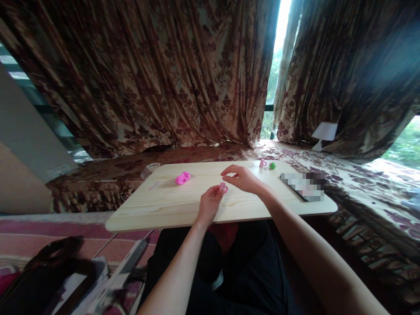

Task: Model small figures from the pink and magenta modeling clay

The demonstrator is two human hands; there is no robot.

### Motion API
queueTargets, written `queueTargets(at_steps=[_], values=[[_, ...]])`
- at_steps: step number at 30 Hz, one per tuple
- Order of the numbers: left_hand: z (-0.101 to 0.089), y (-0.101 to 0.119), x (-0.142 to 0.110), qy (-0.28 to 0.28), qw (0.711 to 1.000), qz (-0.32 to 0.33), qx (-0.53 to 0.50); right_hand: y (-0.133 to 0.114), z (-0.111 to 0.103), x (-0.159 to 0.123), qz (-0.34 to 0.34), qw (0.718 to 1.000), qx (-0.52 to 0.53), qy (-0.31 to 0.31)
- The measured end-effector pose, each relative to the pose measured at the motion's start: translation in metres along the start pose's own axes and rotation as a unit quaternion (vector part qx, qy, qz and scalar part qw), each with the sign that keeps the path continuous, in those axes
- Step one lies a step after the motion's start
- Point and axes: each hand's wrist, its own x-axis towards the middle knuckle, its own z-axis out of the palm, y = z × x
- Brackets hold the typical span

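Note:
My left hand (210, 202) is closed, its thumb and fingers pinching a small pale pink piece (223, 188) over the middle of the table. The piece is too small to make out its kind; it seems to have loops or openings. Just above and to the right of it, my right hand (242, 178) hovers with thumb and forefinger curved and a gap between them. Nothing shows in that gap. A bright pink, lumpy object (182, 178) lies on the table to the left of my hands.
The light wooden table (157, 210) stands over my lap. At its far right are a pink piece with a loop (263, 163) and a small green ball (272, 166). A dark flat, blurred-out device (303, 187) lies near the right edge. A clear container (150, 169) is beyond the left corner.

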Motion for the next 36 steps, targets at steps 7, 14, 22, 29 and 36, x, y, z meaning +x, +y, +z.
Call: queueTargets(at_steps=[7,14,22,29,36], values=[[-0.003,-0.010,0.003,0.029,0.999,0.011,0.016,0.014,0.005,-0.006,0.037,0.998,-0.026,0.033],[-0.004,-0.009,0.003,0.029,0.999,0.014,0.024,0.017,0.017,-0.001,0.047,0.997,-0.051,0.024],[-0.002,-0.008,0.002,0.021,0.999,0.018,0.021,0.005,0.004,0.006,-0.008,0.998,-0.050,-0.031],[-0.002,-0.009,0.002,0.026,0.999,0.021,0.020,0.008,0.008,0.013,-0.012,0.998,-0.041,-0.047],[-0.002,-0.009,0.002,0.019,0.999,0.020,0.020,0.010,0.004,0.010,-0.003,0.996,-0.025,-0.090]])
